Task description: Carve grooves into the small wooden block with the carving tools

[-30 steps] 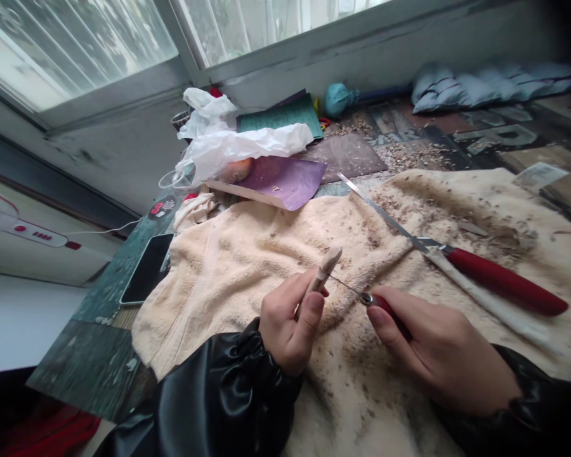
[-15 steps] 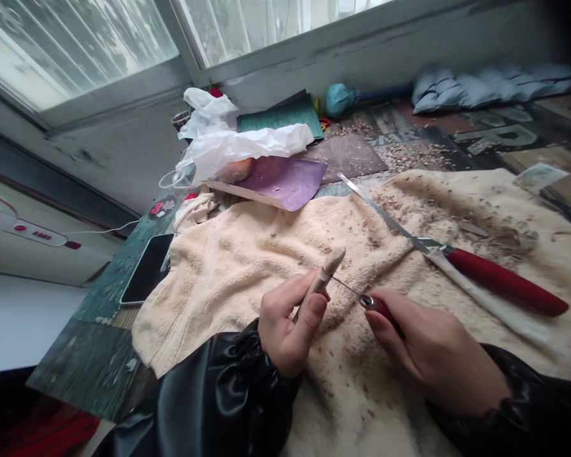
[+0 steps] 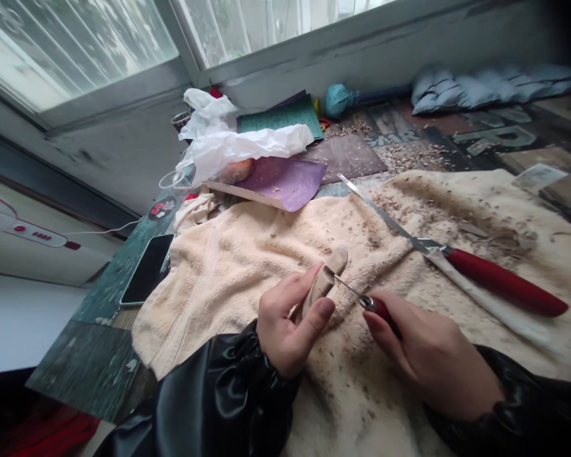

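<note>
Wood (image 3: 318,293) sits above the towel (image 3: 228,254) in my left hand (image 3: 285,324), pinched between thumb and fingers, probably so it is firm with its far end exposed. My right hand (image 3: 428,349) is closed around a thin tool (image 3: 367,302), near the metal, likely for finer control; whether its tip touches the wood, I cannot tell. The towel presumably catches shavings (image 3: 509,238). A long red-handled blade (image 3: 507,282) lies to the right, perhaps within easy reach.

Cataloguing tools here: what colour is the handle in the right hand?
The handle is red, clearest in the head view.
</note>
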Tool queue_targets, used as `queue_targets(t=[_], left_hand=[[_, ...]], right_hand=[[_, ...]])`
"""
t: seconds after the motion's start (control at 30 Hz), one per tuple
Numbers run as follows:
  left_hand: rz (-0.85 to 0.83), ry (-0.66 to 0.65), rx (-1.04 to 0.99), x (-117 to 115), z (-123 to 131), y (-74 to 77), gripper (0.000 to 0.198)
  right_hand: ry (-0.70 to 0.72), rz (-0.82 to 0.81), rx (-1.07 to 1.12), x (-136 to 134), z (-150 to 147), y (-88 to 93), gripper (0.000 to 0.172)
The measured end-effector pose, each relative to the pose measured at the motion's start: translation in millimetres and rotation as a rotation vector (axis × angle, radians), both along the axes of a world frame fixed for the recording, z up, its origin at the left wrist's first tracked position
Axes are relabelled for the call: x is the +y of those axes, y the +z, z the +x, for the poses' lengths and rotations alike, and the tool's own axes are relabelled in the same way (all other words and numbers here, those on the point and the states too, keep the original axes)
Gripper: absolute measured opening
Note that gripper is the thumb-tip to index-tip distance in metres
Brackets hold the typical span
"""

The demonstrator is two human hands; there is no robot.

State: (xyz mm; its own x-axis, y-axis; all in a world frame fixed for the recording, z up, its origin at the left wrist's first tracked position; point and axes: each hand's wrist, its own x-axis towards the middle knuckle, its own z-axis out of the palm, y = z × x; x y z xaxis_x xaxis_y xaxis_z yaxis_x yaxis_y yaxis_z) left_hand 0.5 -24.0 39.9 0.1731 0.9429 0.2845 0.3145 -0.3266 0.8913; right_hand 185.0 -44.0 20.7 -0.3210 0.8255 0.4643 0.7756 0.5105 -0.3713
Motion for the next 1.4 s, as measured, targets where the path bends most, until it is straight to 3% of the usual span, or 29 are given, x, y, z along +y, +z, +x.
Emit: queue_targets(t=[0.1,0.33,0.43,0.63,0.87,1.23,1.4], left_hand=[[0.046,0.032,0.042,0,0,-1.1,0.047],[-0.027,-0.024,0.002,-1,-2,0.6,0.045],[-0.046,-0.061,-0.026,-1,-1,1.5,0.046],[-0.043,-0.004,-0.059,-2,1,-5.6,0.045],[-0.015,0.043,-0.065,-1,-2,-7.0,0.053],[0.047,0.037,0.034,-1,-2,0.1,0.046],[0.048,0.0,0.039,0,-2,2.4,0.05]], right_hand=[[-0.052,0.126,-0.072,0,0,0.8,0.03],[0.137,-0.282,0.198,4,0,4.3,0.029],[0.162,-0.257,0.201,5,1,7.0,0.03],[0.036,0.009,0.073,2,3,3.9,0.03],[0.016,0.048,0.042,3,4,4.7,0.031],[0.043,-0.026,0.005,2,9,4.7,0.029],[0.109,-0.219,0.099,4,8,8.7,0.032]])
